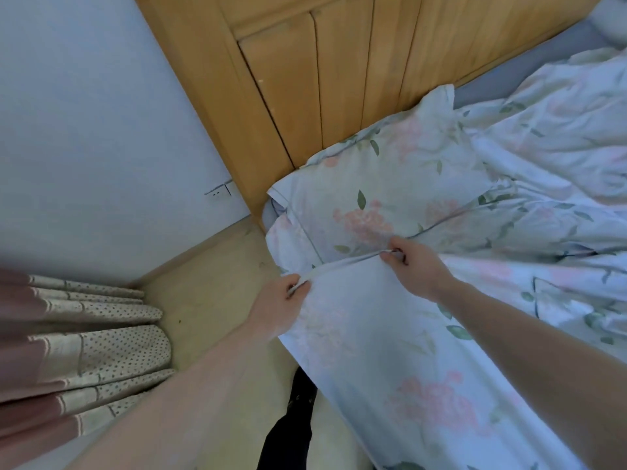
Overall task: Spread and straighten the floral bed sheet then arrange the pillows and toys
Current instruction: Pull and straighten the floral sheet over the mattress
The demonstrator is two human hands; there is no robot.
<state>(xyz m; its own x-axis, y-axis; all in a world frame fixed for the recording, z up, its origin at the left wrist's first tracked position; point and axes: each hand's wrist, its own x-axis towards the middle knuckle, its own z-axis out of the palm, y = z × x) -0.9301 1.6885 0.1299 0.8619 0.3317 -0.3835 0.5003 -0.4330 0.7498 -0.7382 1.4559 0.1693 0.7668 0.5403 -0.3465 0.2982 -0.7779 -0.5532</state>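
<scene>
The floral bed sheet (390, 334), pale blue with pink flowers and green leaves, covers the bed on the right and hangs over its near side. My left hand (278, 303) grips the sheet's top hem at its left end. My right hand (414, 266) grips the same hem further right, and the hem runs taut between the two hands. Behind the hem lies a pillow (383, 184) in matching floral fabric, at the head of the bed against the wooden panel. The sheet is bunched and wrinkled at the far right (559, 157). No toys are in view.
A wooden headboard (322, 79) with panel doors stands behind the pillow. A grey mattress strip (529, 69) shows along it. A dotted curtain (95, 351) hangs at the left over the beige floor (210, 300). A wall socket (219, 191) sits on the pale wall.
</scene>
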